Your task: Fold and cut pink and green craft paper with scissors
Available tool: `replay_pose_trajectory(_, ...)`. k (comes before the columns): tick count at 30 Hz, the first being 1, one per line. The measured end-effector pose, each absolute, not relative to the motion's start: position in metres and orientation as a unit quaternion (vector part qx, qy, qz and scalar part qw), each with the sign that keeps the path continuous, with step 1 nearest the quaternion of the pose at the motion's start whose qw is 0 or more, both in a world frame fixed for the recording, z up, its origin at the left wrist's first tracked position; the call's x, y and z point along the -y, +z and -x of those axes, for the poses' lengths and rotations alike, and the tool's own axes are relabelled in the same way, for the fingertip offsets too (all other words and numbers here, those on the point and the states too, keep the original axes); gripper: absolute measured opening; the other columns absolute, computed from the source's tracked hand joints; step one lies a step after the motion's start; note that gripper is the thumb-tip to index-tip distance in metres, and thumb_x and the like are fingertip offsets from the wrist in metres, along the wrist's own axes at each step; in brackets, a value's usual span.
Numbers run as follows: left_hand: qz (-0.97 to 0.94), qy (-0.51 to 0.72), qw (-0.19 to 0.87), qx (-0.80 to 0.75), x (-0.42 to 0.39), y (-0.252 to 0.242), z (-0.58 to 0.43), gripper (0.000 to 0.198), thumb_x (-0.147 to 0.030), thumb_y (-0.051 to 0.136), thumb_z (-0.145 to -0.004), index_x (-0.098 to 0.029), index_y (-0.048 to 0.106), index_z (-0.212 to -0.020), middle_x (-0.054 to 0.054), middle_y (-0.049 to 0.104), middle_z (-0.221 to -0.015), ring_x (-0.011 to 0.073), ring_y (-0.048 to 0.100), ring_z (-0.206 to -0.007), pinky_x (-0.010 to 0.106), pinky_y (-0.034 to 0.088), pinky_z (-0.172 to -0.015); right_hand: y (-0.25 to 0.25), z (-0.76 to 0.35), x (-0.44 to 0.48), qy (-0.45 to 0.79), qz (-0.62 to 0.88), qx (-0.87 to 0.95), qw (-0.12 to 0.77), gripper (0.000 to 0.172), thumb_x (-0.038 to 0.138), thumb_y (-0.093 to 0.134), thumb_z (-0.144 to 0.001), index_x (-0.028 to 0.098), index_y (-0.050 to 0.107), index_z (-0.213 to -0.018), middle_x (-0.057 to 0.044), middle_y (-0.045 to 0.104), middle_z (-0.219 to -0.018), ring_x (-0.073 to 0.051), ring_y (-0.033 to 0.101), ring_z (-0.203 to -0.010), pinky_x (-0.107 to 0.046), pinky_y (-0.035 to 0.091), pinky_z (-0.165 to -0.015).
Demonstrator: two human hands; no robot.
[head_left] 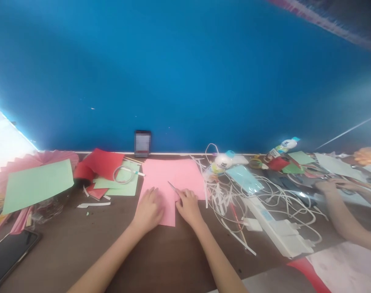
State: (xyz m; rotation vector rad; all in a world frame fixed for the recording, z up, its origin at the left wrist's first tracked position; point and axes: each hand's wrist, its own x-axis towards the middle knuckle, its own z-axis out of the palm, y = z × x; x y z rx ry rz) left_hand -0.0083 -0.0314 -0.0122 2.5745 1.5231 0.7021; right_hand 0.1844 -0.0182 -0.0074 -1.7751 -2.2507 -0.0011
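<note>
Pink paper (189, 174) lies flat on the dark table in front of me, and one part of it reaches further toward me than the rest. My left hand (150, 207) rests on its left side, palm down with the fingers laid over the sheet. At the paper's near right edge, my right hand (189, 206) is closed around scissors (172, 186). Their slim metal blade points up and left over the pink paper. The handle is mostly hidden by my fingers.
Left are green paper (38, 185), red paper (104, 162) and a phone (11, 258). White cables, paper strips (220, 199), a power strip (273, 228) and a glue bottle (223, 160) lie right. Another person's arm (341, 211) is at far right.
</note>
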Motion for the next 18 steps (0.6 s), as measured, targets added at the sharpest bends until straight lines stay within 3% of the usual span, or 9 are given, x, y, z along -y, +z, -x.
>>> replay_pose_trajectory(3, -0.805, 0.203, 0.030, -0.557, 0.041, -0.018, -0.027, 0.058, -0.042, 0.043, -0.079, -0.002, 0.045, -0.122, 0.023, 0.039, -0.133, 0.0343, 0.024, -0.129, 0.051, 0.022, -0.104, -0.009, -0.189, 0.019, -0.014, 0.597, 0.794, 0.113, 0.048, 0.008, 0.044, -0.074, 0.023, 0.052, -0.119, -0.006, 0.049, -0.090, -0.020, 0.042, -0.086, -0.032, 0.032, -0.076)
replay_pose_trajectory(6, -0.790, 0.194, 0.025, -0.581, 0.045, -0.030, -0.045, 0.077, -0.056, 0.039, -0.076, 0.000, 0.036, -0.129, 0.025, 0.031, -0.137, 0.0358, 0.019, -0.131, 0.054, 0.016, -0.105, -0.007, -0.192, 0.016, -0.024, 0.592, 0.802, 0.081, 0.046, 0.007, 0.044, -0.076, 0.024, 0.053, -0.118, -0.007, 0.049, -0.089, -0.020, 0.042, -0.086, -0.031, 0.031, -0.077)
replay_pose_trajectory(18, -0.792, 0.177, 0.031, -0.584, 0.046, -0.040, -0.043, 0.083, -0.063, 0.031, -0.077, -0.004, 0.024, -0.136, 0.020, 0.021, -0.143, 0.0331, 0.014, -0.133, 0.051, 0.009, -0.107, 0.002, -0.184, -0.021, -0.055, 0.628, 0.774, -0.047, 0.041, 0.011, 0.037, -0.085, 0.021, 0.047, -0.124, -0.013, 0.050, -0.106, -0.023, 0.045, -0.095, -0.034, 0.031, -0.080)
